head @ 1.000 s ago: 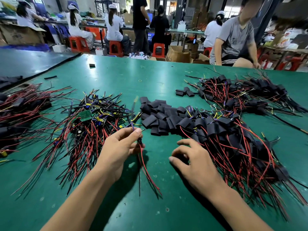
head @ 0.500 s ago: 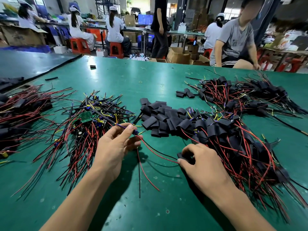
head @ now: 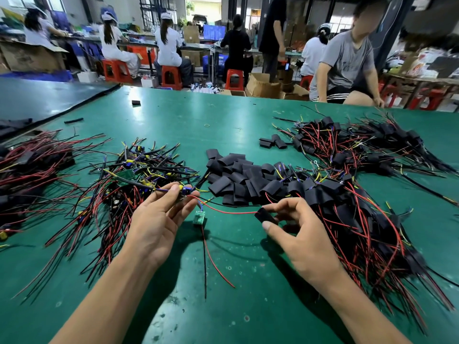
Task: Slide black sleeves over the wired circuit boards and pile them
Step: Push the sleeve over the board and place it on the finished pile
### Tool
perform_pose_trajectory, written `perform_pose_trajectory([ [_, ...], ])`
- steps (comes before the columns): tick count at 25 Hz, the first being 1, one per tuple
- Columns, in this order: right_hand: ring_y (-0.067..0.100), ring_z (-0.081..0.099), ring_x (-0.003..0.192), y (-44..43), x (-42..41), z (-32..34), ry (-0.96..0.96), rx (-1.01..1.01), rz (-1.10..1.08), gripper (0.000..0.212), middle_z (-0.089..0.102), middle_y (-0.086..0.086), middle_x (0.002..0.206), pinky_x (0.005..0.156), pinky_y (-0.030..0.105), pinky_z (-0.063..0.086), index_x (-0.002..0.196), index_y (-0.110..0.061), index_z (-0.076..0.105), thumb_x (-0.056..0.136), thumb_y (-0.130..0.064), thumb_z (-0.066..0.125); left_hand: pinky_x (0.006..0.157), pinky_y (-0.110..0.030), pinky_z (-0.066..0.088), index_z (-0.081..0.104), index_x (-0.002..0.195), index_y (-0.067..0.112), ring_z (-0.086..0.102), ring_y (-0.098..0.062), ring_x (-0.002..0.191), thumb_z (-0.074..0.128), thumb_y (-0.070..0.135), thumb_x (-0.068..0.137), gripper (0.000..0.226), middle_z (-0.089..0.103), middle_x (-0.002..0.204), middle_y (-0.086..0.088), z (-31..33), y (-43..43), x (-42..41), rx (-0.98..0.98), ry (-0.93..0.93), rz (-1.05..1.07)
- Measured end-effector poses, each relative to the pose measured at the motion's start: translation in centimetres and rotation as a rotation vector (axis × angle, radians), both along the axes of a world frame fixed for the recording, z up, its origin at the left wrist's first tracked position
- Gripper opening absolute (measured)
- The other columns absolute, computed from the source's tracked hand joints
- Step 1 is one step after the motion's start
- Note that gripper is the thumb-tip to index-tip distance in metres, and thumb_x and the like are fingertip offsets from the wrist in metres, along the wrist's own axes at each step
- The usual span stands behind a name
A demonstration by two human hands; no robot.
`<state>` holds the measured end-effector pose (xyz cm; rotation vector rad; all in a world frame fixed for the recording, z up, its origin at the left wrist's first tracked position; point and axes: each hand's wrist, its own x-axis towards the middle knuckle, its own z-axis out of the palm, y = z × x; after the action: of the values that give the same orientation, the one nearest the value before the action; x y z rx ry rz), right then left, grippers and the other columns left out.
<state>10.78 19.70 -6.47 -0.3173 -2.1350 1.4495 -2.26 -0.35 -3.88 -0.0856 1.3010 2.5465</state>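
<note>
Fingers (head: 173,192) of the left hand (head: 159,219) pinch a wired board (head: 184,191). A red wire (head: 228,212) runs from it to the right hand (head: 298,234), which pinches a black sleeve (head: 265,216); the wire may enter it. Another small green board (head: 199,218) hangs just beside the left hand. Loose sleeves (head: 238,180) lie behind on the green table (head: 198,120).

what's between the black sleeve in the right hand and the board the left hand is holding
Nothing solid. The right hand pinches a black sleeve; the left hand holds the wired board. Between them lie only bare green table and the red wire running toward the sleeve. A small green board hangs just below that path.
</note>
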Motion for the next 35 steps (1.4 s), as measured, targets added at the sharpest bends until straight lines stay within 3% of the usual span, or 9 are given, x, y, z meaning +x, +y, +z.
perform_pose_trajectory([
  [3, 0.01, 0.068, 0.103, 0.1, 0.0, 0.1, 0.029, -0.073, 0.072, 0.035, 0.074, -0.008, 0.108, 0.084, 0.018, 0.05, 0.099, -0.023, 0.056, 0.084, 0.002, 0.074, 0.082, -0.03, 0.059, 0.059, 0.092, 0.009, 0.075, -0.021, 0.075, 0.055, 0.008, 0.098, 0.007, 0.071, 0.091, -0.015, 0.2, -0.1, -0.1, 0.016, -0.01, 0.013],
  [6, 0.01, 0.066, 0.108, 0.0, 0.1, 0.2, 0.034, -0.08, 0.093, 0.032, 0.074, -0.006, 0.11, 0.094, 0.031, 0.05, 0.102, -0.018, 0.056, 0.085, 0.005, 0.071, 0.076, -0.026, 0.06, 0.06, 0.09, 0.009, 0.074, -0.018, 0.072, 0.056, 0.008, 0.097, 0.007, 0.072, 0.084, -0.013, 0.3, -0.3, -0.2, 0.012, -0.022, 0.016],
  [11, 0.011, 0.065, 0.112, -0.1, 0.3, 0.6, 0.072, -0.09, 0.115, 0.032, 0.074, -0.005, 0.112, 0.1, 0.028, 0.046, 0.104, -0.016, 0.055, 0.087, 0.008, 0.068, 0.071, -0.023, 0.061, 0.06, 0.093, 0.008, 0.074, -0.017, 0.069, 0.057, 0.009, 0.097, 0.005, 0.069, 0.09, -0.014, 0.4, -0.4, -0.1, -0.022, -0.022, 0.012],
  [21, 0.015, 0.065, 0.112, -0.3, 0.3, 0.4, 0.067, -0.141, 0.239, 0.031, 0.073, -0.002, 0.114, 0.09, 0.026, 0.05, 0.105, -0.016, 0.055, 0.088, 0.006, 0.068, 0.077, -0.024, 0.058, 0.058, 0.092, 0.01, 0.073, -0.016, 0.068, 0.054, 0.008, 0.098, 0.008, 0.067, 0.096, -0.015, 0.7, -0.3, -0.1, -0.003, -0.022, 0.023],
  [25, 0.015, 0.066, 0.111, -0.6, 0.4, 0.7, 0.08, -0.201, 0.259, 0.028, 0.074, -0.001, 0.114, 0.088, 0.021, 0.05, 0.104, -0.014, 0.054, 0.082, -0.01, 0.071, 0.076, -0.024, 0.059, 0.059, 0.094, 0.009, 0.074, -0.017, 0.07, 0.054, 0.007, 0.098, 0.007, 0.066, 0.097, -0.016, 0.5, -0.3, 0.0, -0.013, 0.003, 0.023],
  [29, 0.011, 0.067, 0.106, -0.9, 0.5, 1.0, 0.053, -0.231, 0.268, 0.03, 0.075, -0.003, 0.112, 0.084, 0.025, 0.054, 0.101, -0.018, 0.056, 0.078, -0.015, 0.074, 0.073, -0.026, 0.061, 0.06, 0.096, 0.007, 0.074, -0.021, 0.071, 0.056, 0.006, 0.096, 0.005, 0.065, 0.1, -0.017, 0.2, -0.1, -0.1, -0.008, 0.029, 0.03],
  [32, 0.013, 0.068, 0.105, -1.1, 0.4, 0.7, 0.022, -0.185, 0.209, 0.031, 0.075, -0.005, 0.108, 0.09, 0.038, 0.053, 0.1, -0.021, 0.058, 0.079, -0.011, 0.079, 0.068, -0.026, 0.061, 0.061, 0.098, 0.006, 0.074, -0.024, 0.073, 0.058, 0.006, 0.092, 0.006, 0.067, 0.094, -0.017, 0.0, 0.3, 0.4, 0.012, 0.045, -0.015],
  [35, 0.014, 0.068, 0.095, -1.2, 0.1, 0.3, 0.055, -0.233, 0.129, 0.036, 0.074, -0.003, 0.105, 0.084, 0.029, 0.054, 0.102, -0.015, 0.06, 0.077, -0.002, 0.083, 0.064, -0.027, 0.06, 0.061, 0.099, 0.005, 0.075, -0.03, 0.079, 0.065, 0.009, 0.081, 0.018, 0.071, 0.094, -0.02, -0.4, 1.2, 1.5, 0.054, 0.012, -0.108],
])
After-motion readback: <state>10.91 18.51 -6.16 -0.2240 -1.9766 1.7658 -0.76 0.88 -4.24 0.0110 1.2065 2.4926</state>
